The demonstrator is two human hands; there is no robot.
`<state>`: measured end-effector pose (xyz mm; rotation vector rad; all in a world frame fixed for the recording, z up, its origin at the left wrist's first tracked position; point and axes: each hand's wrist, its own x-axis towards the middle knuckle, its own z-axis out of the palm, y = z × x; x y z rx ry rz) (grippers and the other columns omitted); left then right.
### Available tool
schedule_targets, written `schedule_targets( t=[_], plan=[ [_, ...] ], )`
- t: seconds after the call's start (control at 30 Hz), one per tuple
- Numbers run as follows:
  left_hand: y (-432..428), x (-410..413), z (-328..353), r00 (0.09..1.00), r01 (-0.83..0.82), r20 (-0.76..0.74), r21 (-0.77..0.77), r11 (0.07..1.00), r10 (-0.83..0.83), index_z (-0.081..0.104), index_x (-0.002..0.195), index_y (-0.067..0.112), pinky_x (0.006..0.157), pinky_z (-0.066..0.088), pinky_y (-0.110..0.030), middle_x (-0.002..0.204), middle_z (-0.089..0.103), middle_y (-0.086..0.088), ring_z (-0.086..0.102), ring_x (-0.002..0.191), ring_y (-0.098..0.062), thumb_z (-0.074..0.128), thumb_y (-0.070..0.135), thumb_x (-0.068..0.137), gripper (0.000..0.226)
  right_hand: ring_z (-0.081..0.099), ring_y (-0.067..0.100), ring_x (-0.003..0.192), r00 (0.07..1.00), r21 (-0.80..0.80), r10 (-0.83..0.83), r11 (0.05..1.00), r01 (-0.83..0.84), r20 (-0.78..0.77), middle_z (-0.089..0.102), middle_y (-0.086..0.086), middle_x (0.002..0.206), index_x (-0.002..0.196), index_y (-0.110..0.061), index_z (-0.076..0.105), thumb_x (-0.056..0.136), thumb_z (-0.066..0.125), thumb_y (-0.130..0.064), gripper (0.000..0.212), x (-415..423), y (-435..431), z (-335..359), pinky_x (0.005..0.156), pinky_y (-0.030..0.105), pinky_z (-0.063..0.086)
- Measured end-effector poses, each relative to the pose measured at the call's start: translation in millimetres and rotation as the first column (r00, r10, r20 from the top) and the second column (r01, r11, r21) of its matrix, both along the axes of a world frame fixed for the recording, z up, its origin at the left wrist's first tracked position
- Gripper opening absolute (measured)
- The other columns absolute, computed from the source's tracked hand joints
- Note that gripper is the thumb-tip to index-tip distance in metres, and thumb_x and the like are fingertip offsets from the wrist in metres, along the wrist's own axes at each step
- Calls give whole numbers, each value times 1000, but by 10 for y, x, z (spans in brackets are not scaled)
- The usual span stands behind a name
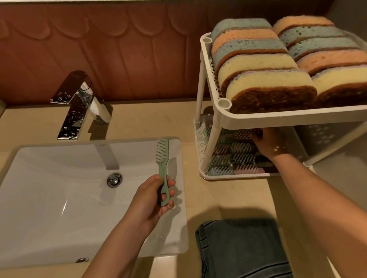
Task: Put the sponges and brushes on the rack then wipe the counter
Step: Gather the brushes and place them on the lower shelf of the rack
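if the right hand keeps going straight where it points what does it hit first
Most likely the brushes piled on the lower shelf; the right hand reaches in under the top shelf, fingertips seemingly at one. Dim there, so contact is unsure.

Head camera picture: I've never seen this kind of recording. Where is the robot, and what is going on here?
There is no robot here. A person wears one camera on the head, looking down at their own bare hands, so you see what they see. The left grip, simply the left hand, holds a green brush by its handle over the white sink. The right grip, the right hand, reaches into the lower shelf of the white rack, among other brushes; whether it holds one is hidden. Sponges fill the top shelf. A dark folded cloth lies on the beige counter, and a shiny tap stands behind the sink.
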<state>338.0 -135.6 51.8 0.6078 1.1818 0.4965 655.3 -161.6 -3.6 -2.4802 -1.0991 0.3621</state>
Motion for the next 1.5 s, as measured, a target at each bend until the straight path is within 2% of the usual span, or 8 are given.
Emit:
schedule_targets(
  t=[0.37, 0.57, 0.8, 0.97, 1.07, 1.27, 1.4, 1.5],
  plan=[
    [-31, -120, -76, 1000, 3, -8, 5, 1000, -3, 56, 83, 13, 43, 45, -19, 73, 59, -2, 47, 56, -11, 39, 12, 98, 23, 55, 39, 110, 988, -39, 145, 988, -147, -55, 63, 20, 117, 109, -7, 63, 89, 59, -20, 24, 7, 97, -78, 95, 51, 44],
    [-59, -104, -112, 981, 181, -88, 101, 978, -173, 60, 79, 14, 57, 45, -22, 72, 62, -1, 53, 63, -13, 42, 11, 96, 26, 53, 38, 116, 987, 106, 126, 988, -115, -102, 60, 21, 122, 118, -1, 60, 90, 57, -10, 29, -77, -15, 4, 99, 41, 39],
    [-56, -167, -249, 881, 464, -279, 355, 812, -382, 64, 90, -2, 66, 36, -30, 75, 46, -14, 42, 71, -21, 50, 7, 93, 17, 56, 19, 102, 956, 261, 91, 965, -16, -278, 63, 4, 107, 106, -15, 65, 89, 59, -16, 18, -687, -383, 214, 86, 30, 45],
    [-66, -199, -280, 835, 550, -305, 457, 700, -457, 69, 87, 1, 60, 36, -26, 69, 51, -13, 45, 66, -20, 53, 3, 90, 16, 58, 5, 88, 836, 330, 199, 944, -23, -511, 64, -6, 92, 102, -21, 62, 89, 59, -15, 15, -1402, -665, 381, 73, 9, 46],
    [-76, -187, -282, 806, 592, -323, 478, 650, -497, 71, 87, 5, 54, 36, -22, 65, 48, -12, 42, 62, -19, 55, 4, 90, 17, 61, 10, 88, 751, 388, 244, 921, 18, -614, 65, 1, 91, 104, -24, 59, 87, 61, -11, 22, -1711, -726, 341, 78, 14, 49],
    [-101, -120, -215, 733, 675, -409, 536, 507, -543, 68, 73, 28, 55, 40, -20, 60, 52, 2, 45, 57, -8, 57, 5, 88, 30, 63, 14, 91, 585, 412, 167, 855, 315, -794, 64, 6, 97, 108, -24, 50, 84, 65, -8, 33, -2010, -717, 354, 79, 15, 50],
    [-108, -37, -126, 674, 725, -468, 567, 391, -571, 64, 70, 33, 55, 42, -15, 69, 57, -13, 47, 59, -3, 58, 9, 89, 31, 66, 11, 85, 563, 476, 200, 784, 399, -802, 65, 1, 91, 105, -28, 48, 83, 65, -6, 35, -2061, -748, 385, 78, 21, 53],
    [-93, 53, -72, 615, 769, -535, 569, 291, -579, 65, 75, 34, 60, 43, -15, 71, 62, 3, 52, 64, -2, 58, 13, 90, 26, 67, 7, 84, 568, 508, 200, 730, 456, -798, 67, -3, 86, 103, -30, 49, 85, 61, -5, 33, -2023, -770, 392, 76, 21, 53]
  ],
)
